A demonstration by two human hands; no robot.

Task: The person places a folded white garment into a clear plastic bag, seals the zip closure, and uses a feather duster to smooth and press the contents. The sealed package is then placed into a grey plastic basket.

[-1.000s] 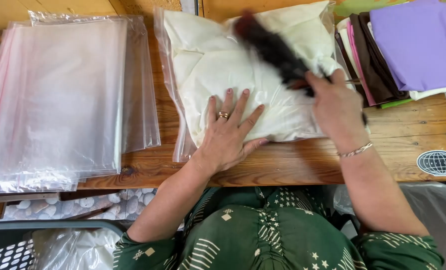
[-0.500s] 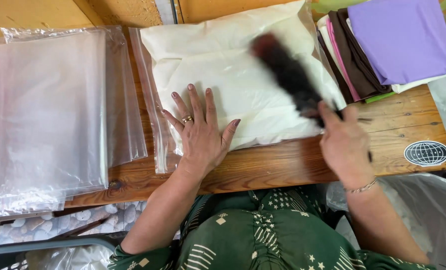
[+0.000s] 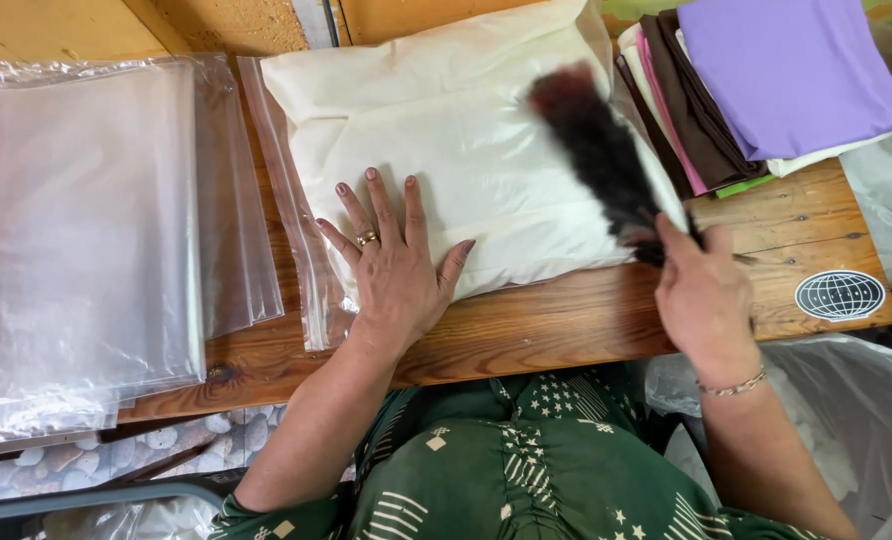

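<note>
A cream pillow inside a clear plastic bag (image 3: pixel 466 140) lies on the wooden table (image 3: pixel 566 320). My left hand (image 3: pixel 396 265) presses flat on its near left part, fingers spread, a ring on one finger. My right hand (image 3: pixel 701 295) grips the handle of a dark bristle brush (image 3: pixel 596 150), whose blurred head lies across the pillow's right side. A bracelet sits on my right wrist.
A stack of empty clear plastic bags (image 3: pixel 86 230) covers the table's left side. Folded fabrics in purple, brown, pink and white (image 3: pixel 766 80) sit at the back right. A round globe sticker (image 3: pixel 839 295) marks the table's right corner. A plastic sack (image 3: pixel 866 420) hangs below.
The brush has swept over the pillow's right side while my left hand stayed flat on the bag. The view has shifted, so everything sits further right in the frame.
</note>
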